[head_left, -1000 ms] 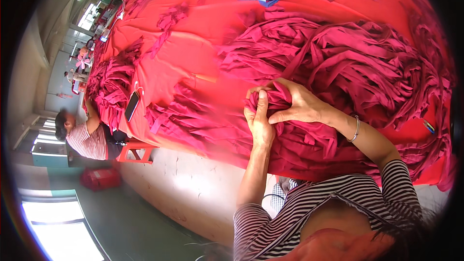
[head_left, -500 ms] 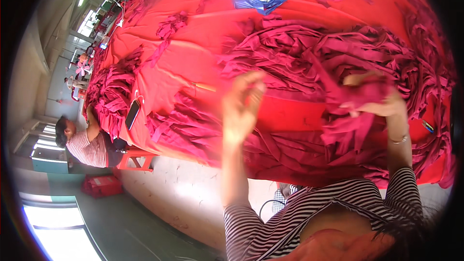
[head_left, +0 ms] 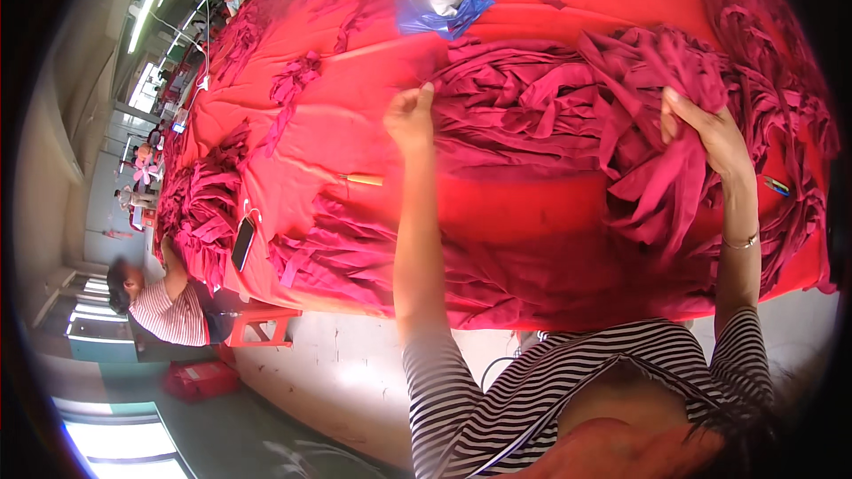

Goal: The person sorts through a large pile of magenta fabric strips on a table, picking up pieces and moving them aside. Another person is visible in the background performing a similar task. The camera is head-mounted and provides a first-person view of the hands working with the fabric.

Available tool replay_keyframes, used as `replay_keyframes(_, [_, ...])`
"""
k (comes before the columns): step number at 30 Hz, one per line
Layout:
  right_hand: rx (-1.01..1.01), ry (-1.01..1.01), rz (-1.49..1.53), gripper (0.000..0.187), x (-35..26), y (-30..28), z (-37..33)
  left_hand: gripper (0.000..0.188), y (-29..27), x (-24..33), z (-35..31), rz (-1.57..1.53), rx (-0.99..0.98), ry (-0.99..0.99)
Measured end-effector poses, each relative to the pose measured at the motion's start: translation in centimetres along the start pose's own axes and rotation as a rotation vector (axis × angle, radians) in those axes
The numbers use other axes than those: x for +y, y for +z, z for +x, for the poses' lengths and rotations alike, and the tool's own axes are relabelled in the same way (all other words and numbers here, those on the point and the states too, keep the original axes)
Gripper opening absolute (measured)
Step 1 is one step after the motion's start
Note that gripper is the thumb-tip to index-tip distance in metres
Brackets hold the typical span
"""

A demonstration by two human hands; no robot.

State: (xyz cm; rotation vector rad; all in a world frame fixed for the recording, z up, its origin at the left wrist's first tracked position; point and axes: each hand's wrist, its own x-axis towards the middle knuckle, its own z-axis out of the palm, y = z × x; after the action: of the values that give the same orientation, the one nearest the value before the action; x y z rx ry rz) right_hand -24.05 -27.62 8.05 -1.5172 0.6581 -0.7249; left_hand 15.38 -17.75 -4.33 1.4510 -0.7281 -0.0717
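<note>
My right hand (head_left: 706, 131) grips a loose bunch of magenta cloth strips (head_left: 655, 191), which hangs down below the fingers. My left hand (head_left: 410, 117) is raised at the left end of the long heap of cloth strips (head_left: 524, 111). Its fingers are drawn together in a pinch; whatever they hold, if anything, is too small to see. Beneath everything lies a bright red cloth (head_left: 346, 129) spread over the table. More strips (head_left: 337, 244) lie along the near edge, passing behind my left forearm.
An orange-handled tool (head_left: 364, 180) and a black phone (head_left: 243, 244) with a white cord lie to the left. At the far side sits a blue plastic bag (head_left: 461, 18). Small snips (head_left: 777, 186) lie right. A co-worker (head_left: 173, 310) sits at the left edge by a red stool (head_left: 262, 324).
My left hand has moved up and left, its fingers closing to a pinch. My right hand has risen with the bunch of strips, which now spreads toward the heap. The view has shifted slightly.
</note>
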Motion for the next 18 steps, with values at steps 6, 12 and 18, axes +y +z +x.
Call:
replay_keyframes(6, [-0.144, 0.075, 0.287, 0.016, 1.0, 5.5, 4.0, 0.018, 0.2, 6.3, -8.8, -0.94, -0.319, -0.517])
replay_keyframes(12, [-0.303, 0.097, 0.115, 0.017, 7.9, 9.0, 7.3, 0.045, 1.0, 5.8, -16.6, -0.73, -0.418, -0.88])
replay_keyframes(18, [-0.472, 0.185, -0.275, 0.032, 9.1, 12.2, 8.3, 0.057, 2.1, 5.8, -17.7, -0.376, -0.524, -0.561])
